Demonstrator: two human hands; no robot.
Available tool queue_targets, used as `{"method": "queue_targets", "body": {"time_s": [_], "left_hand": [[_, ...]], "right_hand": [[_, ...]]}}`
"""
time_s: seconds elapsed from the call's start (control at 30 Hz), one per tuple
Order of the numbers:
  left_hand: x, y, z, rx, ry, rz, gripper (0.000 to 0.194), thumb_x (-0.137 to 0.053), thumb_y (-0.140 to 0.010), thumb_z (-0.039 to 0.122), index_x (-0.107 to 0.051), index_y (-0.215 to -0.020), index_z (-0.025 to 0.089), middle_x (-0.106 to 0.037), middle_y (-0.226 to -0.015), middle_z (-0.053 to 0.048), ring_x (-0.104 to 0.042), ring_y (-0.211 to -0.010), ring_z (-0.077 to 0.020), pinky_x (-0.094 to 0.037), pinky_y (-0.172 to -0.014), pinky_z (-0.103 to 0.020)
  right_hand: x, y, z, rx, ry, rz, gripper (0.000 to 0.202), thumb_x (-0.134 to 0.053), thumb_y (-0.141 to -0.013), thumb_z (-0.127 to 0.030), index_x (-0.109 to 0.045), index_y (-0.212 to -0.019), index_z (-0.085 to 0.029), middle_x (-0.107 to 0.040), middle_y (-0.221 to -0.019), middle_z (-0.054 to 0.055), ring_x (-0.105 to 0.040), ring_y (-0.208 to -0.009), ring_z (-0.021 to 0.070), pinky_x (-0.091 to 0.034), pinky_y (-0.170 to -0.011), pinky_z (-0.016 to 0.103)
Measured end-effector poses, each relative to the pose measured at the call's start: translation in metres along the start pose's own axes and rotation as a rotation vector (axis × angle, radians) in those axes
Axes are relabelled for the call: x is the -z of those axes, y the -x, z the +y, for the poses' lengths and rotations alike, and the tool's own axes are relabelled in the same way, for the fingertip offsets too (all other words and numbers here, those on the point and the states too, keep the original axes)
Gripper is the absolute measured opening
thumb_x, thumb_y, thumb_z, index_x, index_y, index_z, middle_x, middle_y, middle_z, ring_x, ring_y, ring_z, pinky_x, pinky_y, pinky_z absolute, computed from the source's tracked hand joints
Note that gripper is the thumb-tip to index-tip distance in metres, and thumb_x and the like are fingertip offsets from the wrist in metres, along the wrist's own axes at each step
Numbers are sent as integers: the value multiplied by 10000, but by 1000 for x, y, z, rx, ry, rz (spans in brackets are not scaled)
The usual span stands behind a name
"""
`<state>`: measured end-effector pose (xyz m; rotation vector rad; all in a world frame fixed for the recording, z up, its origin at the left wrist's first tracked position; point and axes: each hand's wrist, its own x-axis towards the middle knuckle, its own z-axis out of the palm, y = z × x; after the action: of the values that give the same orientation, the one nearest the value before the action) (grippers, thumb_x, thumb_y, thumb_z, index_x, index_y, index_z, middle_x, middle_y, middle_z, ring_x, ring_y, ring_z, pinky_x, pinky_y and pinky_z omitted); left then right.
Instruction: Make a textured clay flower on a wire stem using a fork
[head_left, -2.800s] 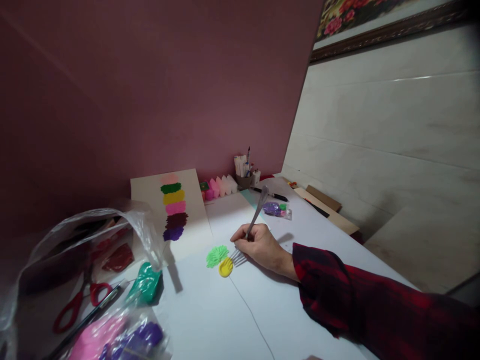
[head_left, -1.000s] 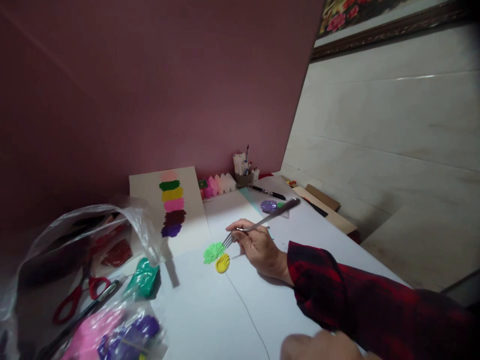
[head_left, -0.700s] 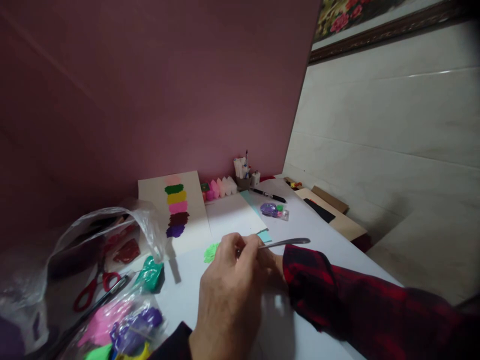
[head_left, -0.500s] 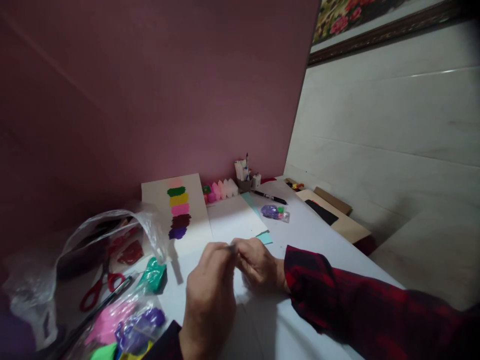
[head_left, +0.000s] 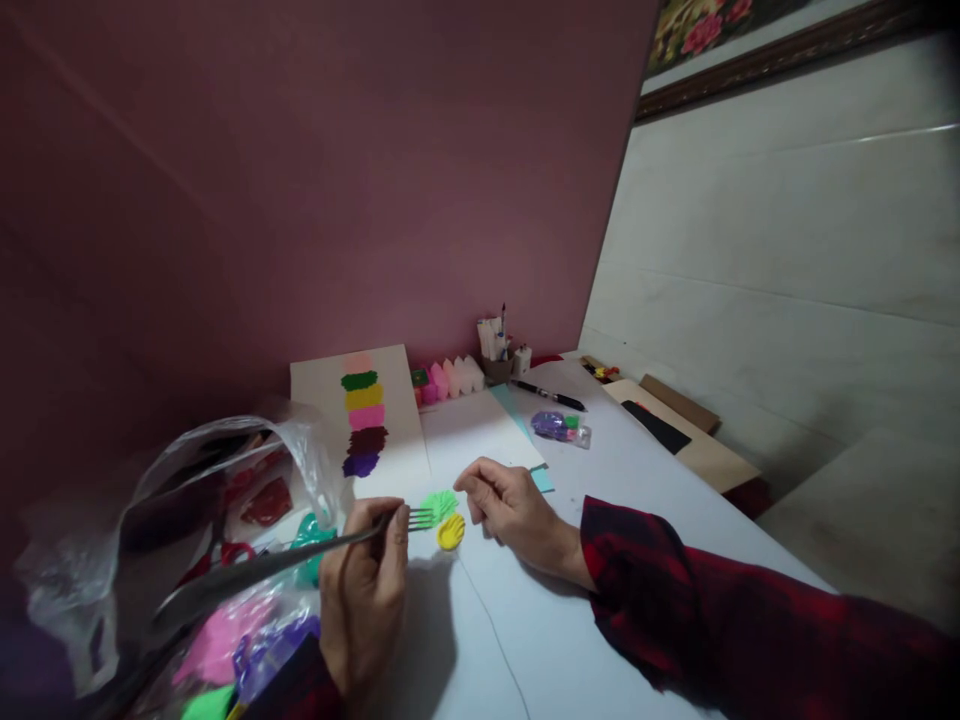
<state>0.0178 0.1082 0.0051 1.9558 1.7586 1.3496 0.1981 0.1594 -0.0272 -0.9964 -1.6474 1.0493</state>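
Note:
My left hand [head_left: 367,585] is closed round a metal fork [head_left: 255,572], whose handle reaches out to the left. The fork's tines point right, at the left edge of a light-green clay piece [head_left: 442,503] with grooved lines. Whether they touch it I cannot tell. Just below the green piece lies a small round yellow clay piece [head_left: 451,533] with ridges on top. To the right of both pieces my right hand [head_left: 510,508] rests over the white table [head_left: 517,620], fingers curled in and nothing visible in them.
On the left are a clear plastic bag [head_left: 300,450], red-handled scissors [head_left: 238,552] and bagged pink clay [head_left: 225,640]. Behind stand a card with colour swatches [head_left: 315,385] and a pen cup [head_left: 497,368]. A black pen [head_left: 549,395] and a purple clay packet [head_left: 551,425] lie further right.
My hands were together and have parted, the left moving left. The fork and the green and yellow clay pieces now show between them. The view has shifted slightly.

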Motion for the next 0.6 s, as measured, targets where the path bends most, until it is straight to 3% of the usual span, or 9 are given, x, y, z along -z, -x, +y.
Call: {"method": "queue_targets", "body": {"time_s": [0.17, 0.6], "left_hand": [[-9, 3, -2, 168, -83, -215, 192, -456, -903, 360, -546, -799, 228, -608, -603, 10, -591, -560, -181, -434, -587, -304], [-14, 2, -16, 136, -102, -230, 185, -415, -952, 327, -536, -843, 238, -652, -666, -18, -619, -592, -193, -453, -571, -317]], "right_hand": [[1, -8, 4, -132, -44, 16, 216, -499, -962, -325, -588, -846, -167, -552, -611, -42, -449, -412, 59, -335, -399, 187], [0, -10, -5, -131, 42, -40, 193, -530, -930, -249, -583, -765, -164, -542, -547, -44, -454, -449, 70, -347, -457, 198]]}}
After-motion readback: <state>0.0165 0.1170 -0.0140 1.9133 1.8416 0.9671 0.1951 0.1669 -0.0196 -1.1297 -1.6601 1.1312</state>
